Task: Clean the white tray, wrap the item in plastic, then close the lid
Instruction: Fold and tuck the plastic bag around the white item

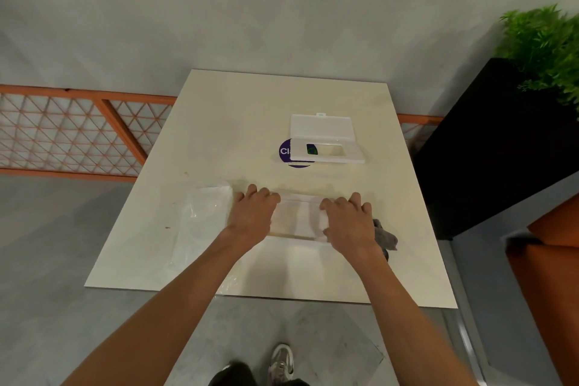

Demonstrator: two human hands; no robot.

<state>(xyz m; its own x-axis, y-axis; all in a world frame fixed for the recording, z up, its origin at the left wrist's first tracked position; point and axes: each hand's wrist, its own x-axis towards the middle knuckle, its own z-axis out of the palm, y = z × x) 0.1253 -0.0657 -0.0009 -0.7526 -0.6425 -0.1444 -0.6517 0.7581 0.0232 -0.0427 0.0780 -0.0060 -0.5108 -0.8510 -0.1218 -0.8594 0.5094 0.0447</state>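
A flat pale item [296, 216] lies near the table's front, covered by clear plastic film [200, 222] that spreads out to the left. My left hand [252, 216] grips the item's left end, fingers curled over its far edge. My right hand [349, 222] grips its right end the same way. Farther back stands the white tray box [332, 152] with its hinged lid [321, 126] open and tipped back; a small green-and-dark object [311, 150] sits inside.
The cream table [238, 122] carries a purple round sticker [285, 152] under the box and a grey cloth [387, 238] right of my right hand. A black planter with a green plant [545, 41] stands at right, an orange mesh fence [72, 131] at left.
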